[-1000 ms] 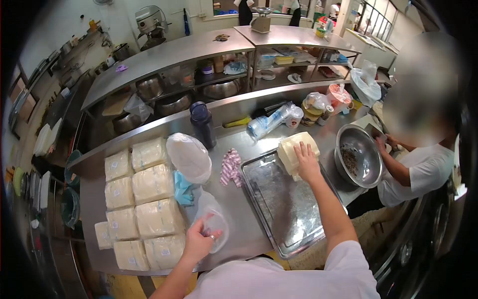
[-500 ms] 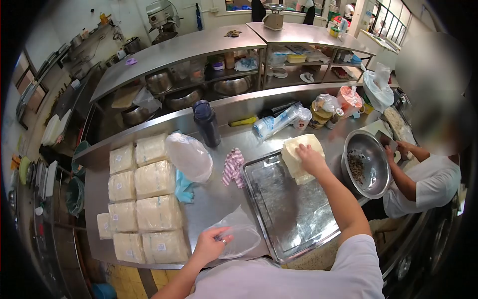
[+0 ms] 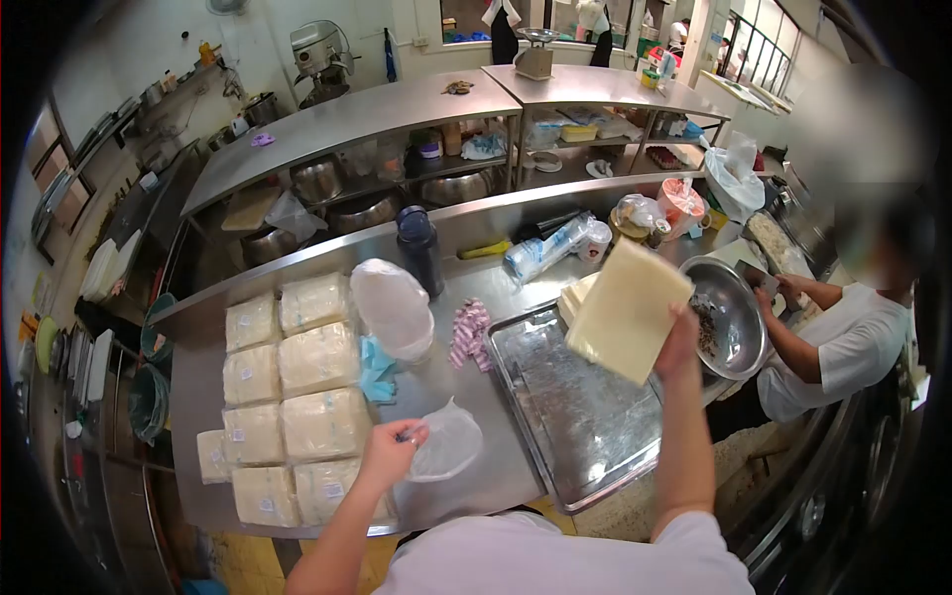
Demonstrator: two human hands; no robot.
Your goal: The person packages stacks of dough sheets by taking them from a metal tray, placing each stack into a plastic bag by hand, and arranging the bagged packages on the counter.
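My right hand [image 3: 678, 344] grips a stack of pale yellow square sheets [image 3: 631, 311], lifted and tilted above the metal tray [image 3: 580, 412]. More sheets [image 3: 572, 296] lie at the tray's far end, partly hidden behind the raised stack. My left hand [image 3: 395, 451] pinches the edge of a clear plastic bag [image 3: 446, 443], which hangs over the steel table between the packs and the tray. Wrapped packs of pale sheets [image 3: 319, 358] stand in two columns on the left. Beside them are a white plastic bag [image 3: 393, 309] and a blue cloth or glove [image 3: 377, 372].
A dark bottle [image 3: 419, 250], a striped cloth [image 3: 470, 333] and a plastic roll [image 3: 546, 249] lie beyond. At the right a co-worker [image 3: 833, 327] holds a flat object near a steel bowl [image 3: 729, 317] with dark bits inside.
My right hand has closed on part of the sheet stack and raised it off the tray, turning it upright. My left hand has shifted slightly left and up with the clear bag.
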